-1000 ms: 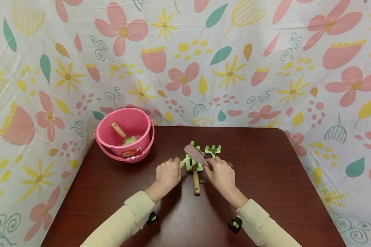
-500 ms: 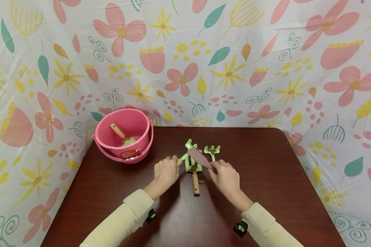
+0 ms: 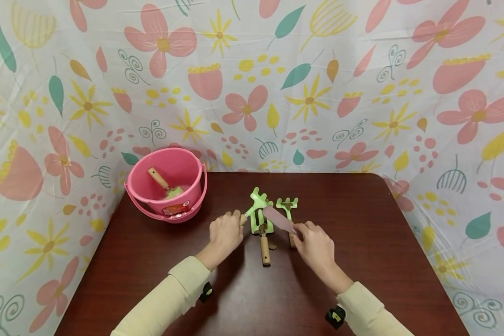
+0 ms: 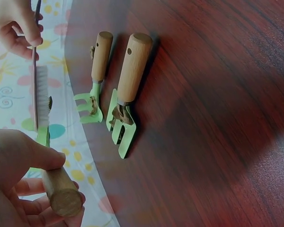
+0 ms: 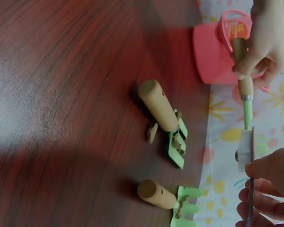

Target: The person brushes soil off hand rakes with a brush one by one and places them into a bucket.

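Note:
My left hand [image 3: 226,234] grips the wooden handle [image 4: 61,191] of a small garden rake with a light green pronged head [image 3: 258,199], raised over the table. My right hand [image 3: 317,245] pinches a flat pinkish brush [image 3: 278,219]. Its white bristles [image 5: 245,149] face the rake head, and the brush's end overlaps the head in the head view. Below lies a green garden fork [image 4: 128,135] with a wooden handle, brown bits caught on its tines. Beside it, a second green rake [image 5: 185,208] also carries brown bits.
A pink bucket [image 3: 195,198] stands at the back left, a wooden-handled green tool [image 3: 161,179] inside it. One brown piece [image 5: 152,133] lies on the dark wooden table [image 3: 361,261] near the fork. A floral cloth [image 3: 252,60] hangs behind the table.
My right hand has drawn the brush to the right and slightly toward me across the rake head. More of that green head shows now. My left hand has shifted only slightly, still gripping the rake.

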Available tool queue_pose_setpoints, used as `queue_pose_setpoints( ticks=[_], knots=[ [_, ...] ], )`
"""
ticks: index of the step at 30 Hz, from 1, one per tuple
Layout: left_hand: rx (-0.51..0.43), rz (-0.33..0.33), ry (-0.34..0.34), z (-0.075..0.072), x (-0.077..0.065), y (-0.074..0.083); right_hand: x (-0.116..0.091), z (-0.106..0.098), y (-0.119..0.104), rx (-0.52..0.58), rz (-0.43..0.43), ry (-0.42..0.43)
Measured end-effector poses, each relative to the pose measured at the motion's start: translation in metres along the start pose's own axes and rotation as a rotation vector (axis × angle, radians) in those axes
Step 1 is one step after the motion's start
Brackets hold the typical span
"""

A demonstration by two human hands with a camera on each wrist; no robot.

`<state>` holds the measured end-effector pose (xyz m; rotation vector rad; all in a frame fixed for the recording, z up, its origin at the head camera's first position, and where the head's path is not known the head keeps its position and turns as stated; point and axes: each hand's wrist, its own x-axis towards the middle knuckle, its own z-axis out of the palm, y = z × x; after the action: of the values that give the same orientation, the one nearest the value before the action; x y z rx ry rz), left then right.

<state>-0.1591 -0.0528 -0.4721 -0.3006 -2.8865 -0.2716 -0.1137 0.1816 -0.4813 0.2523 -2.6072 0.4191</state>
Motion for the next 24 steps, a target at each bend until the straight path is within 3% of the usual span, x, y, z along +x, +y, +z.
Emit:
queue_pose_setpoints(
  ticks=[12, 24],
  knots=[
    [0.003, 0.002, 0.003, 0.002, 0.001, -0.002, -0.003, -0.001, 0.021, 0.000, 0.024, 0.035],
    [-0.024, 0.022, 0.028, 0.004, -0.003, -0.009, 0.003, -0.004, 0.029, 0.102, 0.108, -0.036]
  ],
)
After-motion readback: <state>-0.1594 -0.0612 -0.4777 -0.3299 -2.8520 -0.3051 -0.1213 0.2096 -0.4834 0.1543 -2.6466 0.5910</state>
